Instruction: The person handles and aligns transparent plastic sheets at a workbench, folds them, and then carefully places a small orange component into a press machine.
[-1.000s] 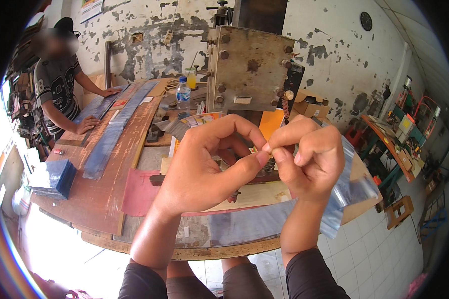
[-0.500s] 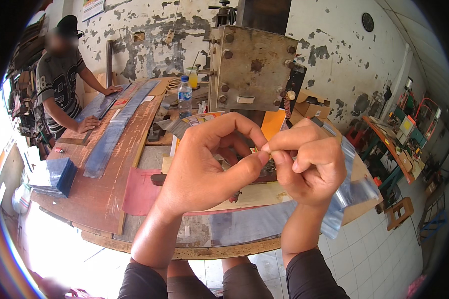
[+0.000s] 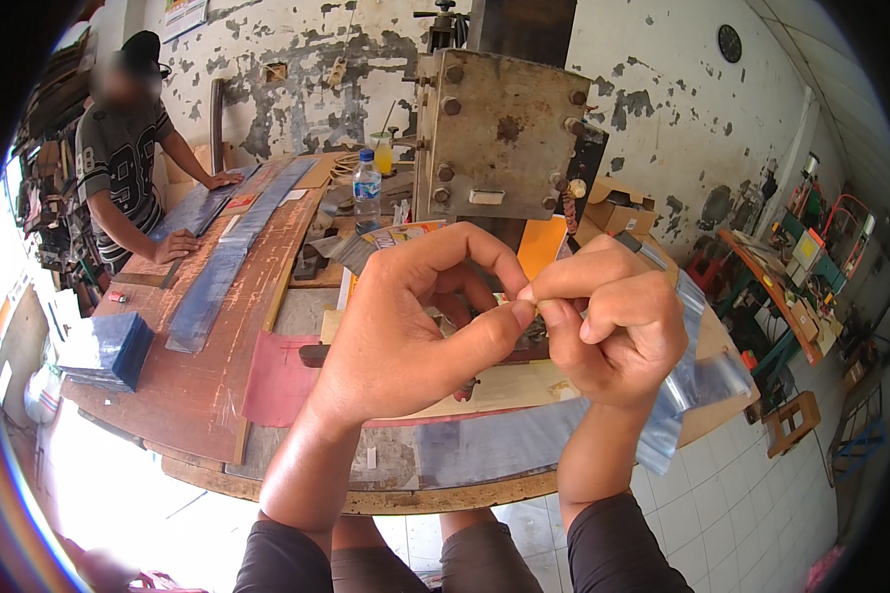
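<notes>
My left hand (image 3: 405,331) and my right hand (image 3: 613,321) meet fingertip to fingertip above the bench. Thumb and forefinger of each are pinched together around a tiny yellowish piece, too small to name. Below them lies a pale board (image 3: 405,395) with a dark bar (image 3: 313,356) across it. Clear bluish plastic sheet (image 3: 504,442) stretches along the bench's near side, and a pink-red sheet (image 3: 279,381) lies left of my left wrist. Behind my hands stands a press with a bolted metal plate (image 3: 504,128).
A co-worker (image 3: 124,148) rests both hands on plastic strips (image 3: 232,257) on the brown table at left. A stack of blue plastic sheets (image 3: 109,351) sits on its near corner. A water bottle (image 3: 367,193) stands beside the press. Cardboard boxes (image 3: 620,212) are behind on the right.
My hands keep the same pinch, almost still. The co-worker's head has shifted slightly to the right.
</notes>
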`<state>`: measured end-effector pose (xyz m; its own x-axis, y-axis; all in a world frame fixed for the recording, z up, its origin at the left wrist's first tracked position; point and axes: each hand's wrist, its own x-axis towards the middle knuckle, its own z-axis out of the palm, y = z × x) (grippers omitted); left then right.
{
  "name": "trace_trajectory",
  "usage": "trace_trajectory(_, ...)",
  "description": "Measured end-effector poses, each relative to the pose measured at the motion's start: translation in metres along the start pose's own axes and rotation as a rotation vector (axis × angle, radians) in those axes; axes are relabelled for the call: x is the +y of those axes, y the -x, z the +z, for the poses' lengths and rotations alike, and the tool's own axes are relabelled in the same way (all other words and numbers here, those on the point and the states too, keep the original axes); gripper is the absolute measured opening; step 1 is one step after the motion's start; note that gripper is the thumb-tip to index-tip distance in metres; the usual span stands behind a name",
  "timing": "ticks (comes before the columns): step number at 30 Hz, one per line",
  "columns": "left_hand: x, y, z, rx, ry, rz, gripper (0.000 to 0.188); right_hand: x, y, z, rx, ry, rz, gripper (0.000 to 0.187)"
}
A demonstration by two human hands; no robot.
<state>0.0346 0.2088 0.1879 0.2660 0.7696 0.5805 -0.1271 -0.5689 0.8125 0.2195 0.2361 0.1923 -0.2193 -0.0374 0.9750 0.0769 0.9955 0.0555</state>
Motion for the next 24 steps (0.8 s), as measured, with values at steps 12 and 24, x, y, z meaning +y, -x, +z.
trace_trajectory(12,0.0015,0.0007,0.0000,-0.004,-0.007,-0.028,0.017,0.0001,0.0006,-0.0012,-0.008,-0.022,0.016,0.030)
trace_trajectory(24,0.0002,-0.0001,-0.0012,-0.016,-0.013,-0.012,0.016,0.0013,0.0032,0.0006,0.016,-0.065,0.050,0.030)
